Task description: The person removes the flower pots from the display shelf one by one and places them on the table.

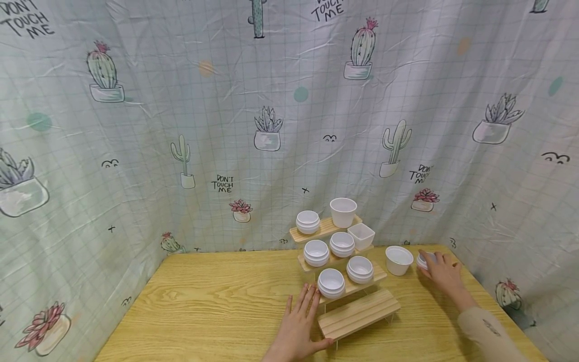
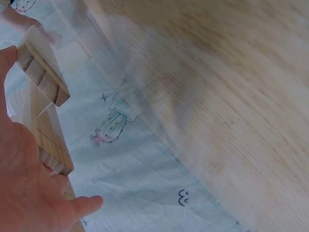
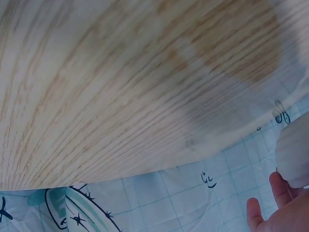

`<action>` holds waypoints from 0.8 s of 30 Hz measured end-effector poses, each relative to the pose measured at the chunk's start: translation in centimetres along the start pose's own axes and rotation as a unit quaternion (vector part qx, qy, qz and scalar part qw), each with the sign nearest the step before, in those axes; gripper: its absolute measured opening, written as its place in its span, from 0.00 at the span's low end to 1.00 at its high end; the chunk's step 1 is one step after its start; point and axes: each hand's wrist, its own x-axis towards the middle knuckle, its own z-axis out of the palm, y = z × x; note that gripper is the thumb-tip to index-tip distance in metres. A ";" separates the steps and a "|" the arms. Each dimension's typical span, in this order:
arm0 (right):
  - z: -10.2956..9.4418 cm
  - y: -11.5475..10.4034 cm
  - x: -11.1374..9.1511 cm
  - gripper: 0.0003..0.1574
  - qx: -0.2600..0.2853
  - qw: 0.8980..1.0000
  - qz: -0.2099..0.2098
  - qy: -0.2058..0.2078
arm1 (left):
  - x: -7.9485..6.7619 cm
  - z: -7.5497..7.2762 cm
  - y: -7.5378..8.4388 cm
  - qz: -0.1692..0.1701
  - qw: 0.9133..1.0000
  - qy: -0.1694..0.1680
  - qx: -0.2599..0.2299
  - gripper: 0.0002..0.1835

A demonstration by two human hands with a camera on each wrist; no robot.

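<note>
A wooden step stand (image 1: 359, 312) with clear supports carries several small white pots on its upper steps; its lowest step is bare. My left hand (image 1: 296, 322) lies along the stand's left side, fingers extended and thumb against the end of the lowest step. In the left wrist view, the thumb touches a wooden step end (image 2: 43, 72) and the other fingers reach past the boards. At the table's right, my right hand (image 1: 443, 274) holds a small white pot (image 1: 423, 260) from above, partly covering it. The right wrist view has the pot (image 3: 294, 152) at fingertips (image 3: 279, 186).
A white tapered cup (image 1: 399, 260) stands on the wood-grain table (image 1: 217, 296) between the stand and my right hand. Another tall cup (image 1: 343, 213) and a square white pot (image 1: 361, 236) sit on the stand. A cactus-print curtain (image 1: 217, 100) hangs behind and at both sides.
</note>
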 end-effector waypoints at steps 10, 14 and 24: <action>0.6 -0.1 0.0 0.29 0.030 0.999 -0.001 -0.030 | 0.0 0.1 0.0 -0.001 1.000 -0.004 -0.005 0.54; 0.9 -0.1 0.0 0.30 0.036 0.999 0.000 -0.032 | 0.0 0.1 -0.1 0.000 1.000 0.000 -0.007 0.54; 0.9 -0.3 -0.4 0.30 0.043 0.998 0.003 -0.044 | 0.0 0.1 0.0 -0.002 1.000 0.001 -0.008 0.54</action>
